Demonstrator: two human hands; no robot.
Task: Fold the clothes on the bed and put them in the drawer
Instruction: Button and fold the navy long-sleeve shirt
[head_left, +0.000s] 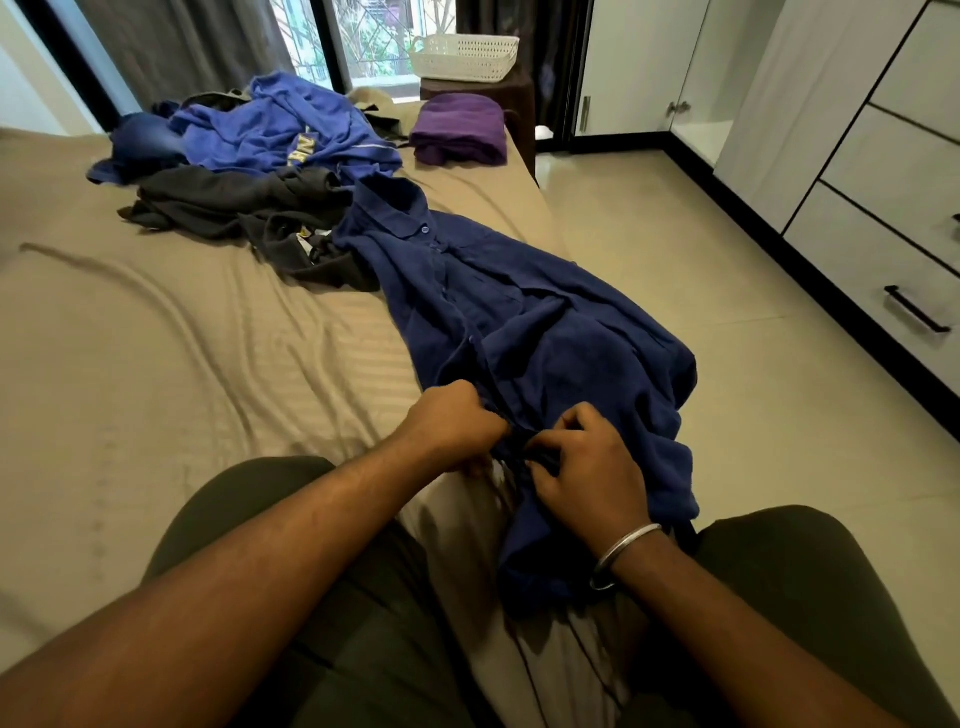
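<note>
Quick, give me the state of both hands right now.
Left hand: closed, gripping the lower front edge of the navy shirt.
Right hand: closed, fingers pinching the same shirt next to the left hand.

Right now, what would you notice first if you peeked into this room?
The long navy shirt stretched down the bed's right edge, with the left hand and right hand pinching its near end. Behind it lies a heap of blue and dark clothes, and a folded purple garment near the far corner.
</note>
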